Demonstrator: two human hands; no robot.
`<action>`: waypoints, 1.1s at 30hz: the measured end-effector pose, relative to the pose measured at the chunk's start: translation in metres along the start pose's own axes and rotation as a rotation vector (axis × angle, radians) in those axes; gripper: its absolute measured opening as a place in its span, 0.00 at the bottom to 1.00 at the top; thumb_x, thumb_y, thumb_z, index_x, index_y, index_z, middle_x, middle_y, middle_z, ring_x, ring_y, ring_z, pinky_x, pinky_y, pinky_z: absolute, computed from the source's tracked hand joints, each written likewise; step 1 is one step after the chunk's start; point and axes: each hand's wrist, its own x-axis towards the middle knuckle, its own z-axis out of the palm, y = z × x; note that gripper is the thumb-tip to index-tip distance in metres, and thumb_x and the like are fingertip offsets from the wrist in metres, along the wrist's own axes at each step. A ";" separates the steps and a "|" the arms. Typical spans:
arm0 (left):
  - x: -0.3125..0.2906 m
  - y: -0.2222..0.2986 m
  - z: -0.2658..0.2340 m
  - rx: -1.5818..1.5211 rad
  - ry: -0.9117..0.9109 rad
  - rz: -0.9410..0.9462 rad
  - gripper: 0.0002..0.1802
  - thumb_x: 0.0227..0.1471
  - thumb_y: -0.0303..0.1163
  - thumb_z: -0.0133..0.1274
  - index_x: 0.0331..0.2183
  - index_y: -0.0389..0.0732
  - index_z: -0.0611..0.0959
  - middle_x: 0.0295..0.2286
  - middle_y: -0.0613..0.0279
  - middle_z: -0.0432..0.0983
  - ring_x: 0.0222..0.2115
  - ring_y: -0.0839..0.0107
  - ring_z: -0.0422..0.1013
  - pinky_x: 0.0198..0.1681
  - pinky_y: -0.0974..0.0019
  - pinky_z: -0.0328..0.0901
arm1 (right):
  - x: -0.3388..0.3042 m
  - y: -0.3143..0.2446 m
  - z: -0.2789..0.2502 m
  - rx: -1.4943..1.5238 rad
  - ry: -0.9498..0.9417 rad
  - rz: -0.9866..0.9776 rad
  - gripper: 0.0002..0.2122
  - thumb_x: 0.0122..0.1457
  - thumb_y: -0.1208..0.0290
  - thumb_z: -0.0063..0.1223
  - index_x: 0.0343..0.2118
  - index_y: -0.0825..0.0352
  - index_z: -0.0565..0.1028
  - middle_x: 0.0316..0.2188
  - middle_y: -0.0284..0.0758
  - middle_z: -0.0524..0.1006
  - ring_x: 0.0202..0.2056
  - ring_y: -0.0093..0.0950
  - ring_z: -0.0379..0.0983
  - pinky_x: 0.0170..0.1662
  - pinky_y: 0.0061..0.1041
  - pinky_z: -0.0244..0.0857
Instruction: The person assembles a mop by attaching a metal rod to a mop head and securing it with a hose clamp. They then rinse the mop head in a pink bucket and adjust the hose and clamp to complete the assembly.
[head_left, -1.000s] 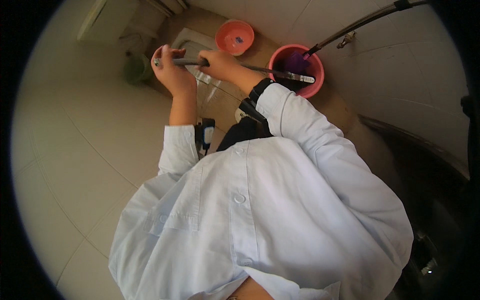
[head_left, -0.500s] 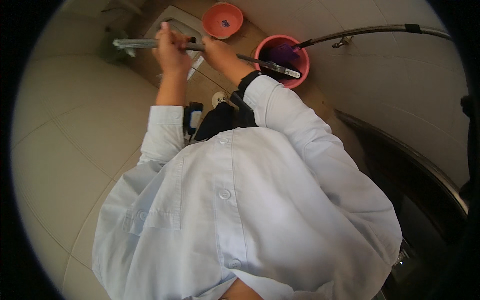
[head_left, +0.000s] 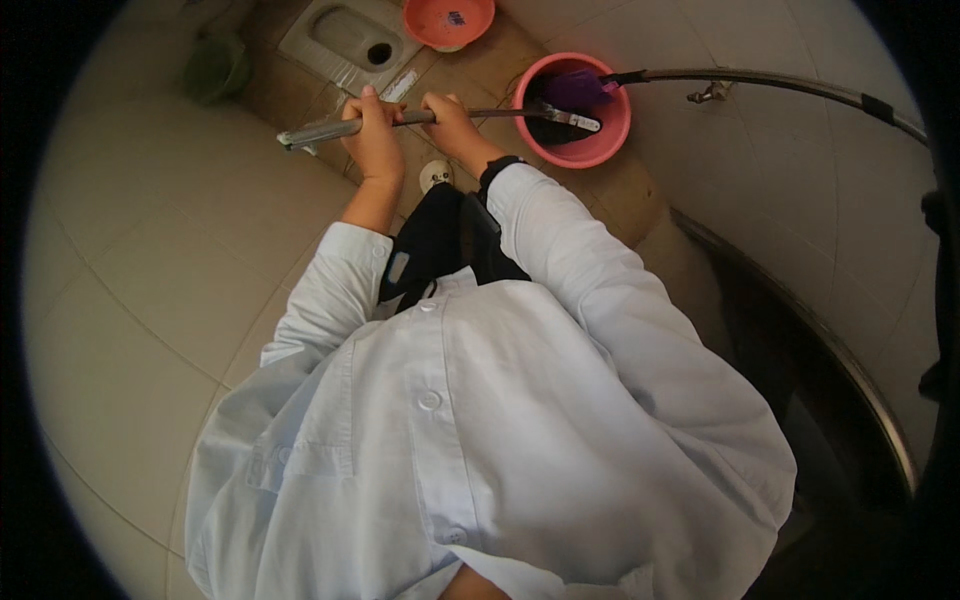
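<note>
My left hand [head_left: 375,145] is closed around the upper part of a long grey mop handle [head_left: 485,113], thumb resting along the top. Further down the same handle, my right hand [head_left: 455,128] grips it too, a black band on that wrist. The handle runs to the right into a pink bucket [head_left: 618,140], where its white end fitting [head_left: 573,121] sits over dark material. What the mop's head looks like is mostly hidden in the bucket. The handle's pale near end [head_left: 287,139] sticks out left of my left hand.
A purple-headed tool [head_left: 575,90] leans in the bucket, its long pole curving along the right wall past a tap [head_left: 708,94]. Beyond my hands are a white squat toilet [head_left: 340,70], an orange basin [head_left: 450,22] and a green bin [head_left: 215,68]. A dark-edged panel [head_left: 800,300] stands right.
Both hands have shifted nearer to me and slightly right. The mop handle now slopes the other way, its left end lower in the picture. The head view has shifted a little.
</note>
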 end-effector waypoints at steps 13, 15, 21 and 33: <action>-0.020 0.077 0.029 0.153 -0.324 0.217 0.18 0.56 0.33 0.46 0.17 0.41 0.64 0.13 0.65 0.63 0.15 0.77 0.62 0.22 0.71 0.61 | -0.004 -0.073 -0.060 0.103 0.039 0.018 0.05 0.47 0.76 0.52 0.23 0.67 0.67 0.21 0.46 0.71 0.28 0.46 0.69 0.28 0.38 0.60; -0.029 0.053 0.037 0.179 -0.203 0.183 0.18 0.55 0.32 0.47 0.17 0.41 0.64 0.13 0.66 0.65 0.15 0.78 0.63 0.19 0.73 0.59 | -0.004 -0.047 -0.058 0.085 -0.008 -0.024 0.05 0.47 0.78 0.51 0.23 0.67 0.66 0.21 0.44 0.71 0.27 0.41 0.69 0.28 0.35 0.60; -0.014 0.036 0.062 0.272 -0.134 0.054 0.17 0.55 0.32 0.47 0.17 0.41 0.64 0.13 0.64 0.66 0.16 0.78 0.64 0.21 0.72 0.61 | 0.016 -0.031 -0.074 0.062 -0.097 0.067 0.04 0.47 0.80 0.50 0.22 0.68 0.66 0.22 0.43 0.71 0.26 0.37 0.69 0.28 0.32 0.59; 0.025 0.078 0.049 0.279 -0.265 0.232 0.17 0.57 0.32 0.45 0.19 0.40 0.63 0.14 0.62 0.66 0.15 0.77 0.62 0.20 0.72 0.61 | 0.049 -0.082 -0.067 0.047 -0.033 0.085 0.07 0.45 0.77 0.52 0.22 0.68 0.65 0.20 0.45 0.69 0.25 0.46 0.66 0.27 0.38 0.57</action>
